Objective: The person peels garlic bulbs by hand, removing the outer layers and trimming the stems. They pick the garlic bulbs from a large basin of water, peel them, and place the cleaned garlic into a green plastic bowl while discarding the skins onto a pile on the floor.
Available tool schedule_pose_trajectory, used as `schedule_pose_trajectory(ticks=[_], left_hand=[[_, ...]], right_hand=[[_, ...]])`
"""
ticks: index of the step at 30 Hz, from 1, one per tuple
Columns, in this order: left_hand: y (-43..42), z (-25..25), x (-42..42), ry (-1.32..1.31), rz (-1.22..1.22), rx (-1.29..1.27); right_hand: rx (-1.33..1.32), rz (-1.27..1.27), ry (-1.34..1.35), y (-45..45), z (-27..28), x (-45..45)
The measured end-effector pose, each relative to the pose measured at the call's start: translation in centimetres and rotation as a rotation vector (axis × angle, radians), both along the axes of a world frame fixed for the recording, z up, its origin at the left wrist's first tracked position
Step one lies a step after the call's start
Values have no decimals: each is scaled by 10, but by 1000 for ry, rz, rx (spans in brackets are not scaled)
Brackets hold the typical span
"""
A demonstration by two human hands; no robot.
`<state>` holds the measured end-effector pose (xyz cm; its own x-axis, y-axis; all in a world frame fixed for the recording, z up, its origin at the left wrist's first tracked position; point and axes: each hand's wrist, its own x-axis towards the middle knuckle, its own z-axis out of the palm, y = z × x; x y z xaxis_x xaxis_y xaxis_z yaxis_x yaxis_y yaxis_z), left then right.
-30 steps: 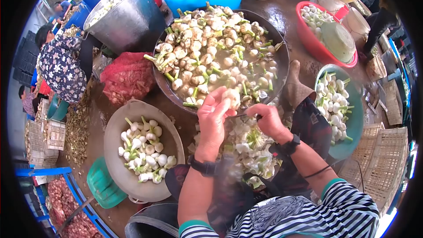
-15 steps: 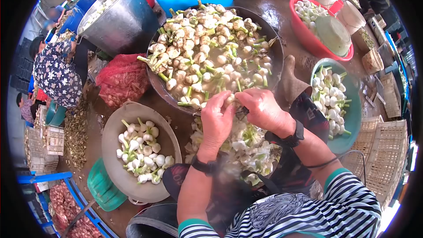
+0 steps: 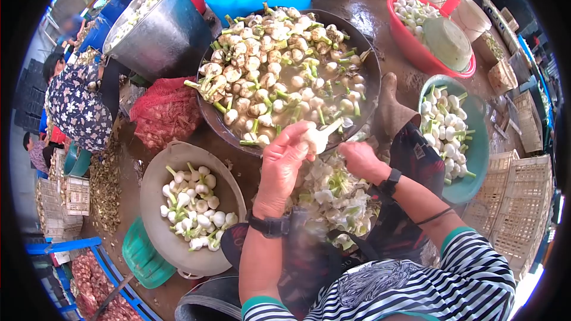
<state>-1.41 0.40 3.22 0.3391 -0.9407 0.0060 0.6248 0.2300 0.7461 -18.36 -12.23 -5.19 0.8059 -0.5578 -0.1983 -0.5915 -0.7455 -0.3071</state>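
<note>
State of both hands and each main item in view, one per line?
Left hand: gripping the held bulb
Held bulb: white, stalk on
Right hand: curled, contents hidden
Large pan: bulbs in murky water
Beige bowl: part-filled, white bulbs
Teal basin: part-filled, white bulbs
Metal pot: bulbs near rim
Red mesh bag: filled
Peelings: loose heap

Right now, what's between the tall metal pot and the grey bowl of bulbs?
The head view shows a red net sack between pot and bowl.
</note>
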Motion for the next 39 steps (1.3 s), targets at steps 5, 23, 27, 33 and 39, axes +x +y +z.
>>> schedule_pose_trajectory(ticks=[5,23,27,33,39], left_hand=[[-2,-11,5,105,-1,15],[-10,-3,-5,-283,-22,147],[-10,-4,-2,-65,18,151],[-14,-8,-7,-119,1,221],[-11,0,-5,-137,-34,269]], right_hand=[[500,-175,-626,-27,70,-8],[236,42,-607,3,95,36],[529,4,-665,-2,93,29],[86,210,-501,7,103,27],[195,90,-640,10,94,31]])
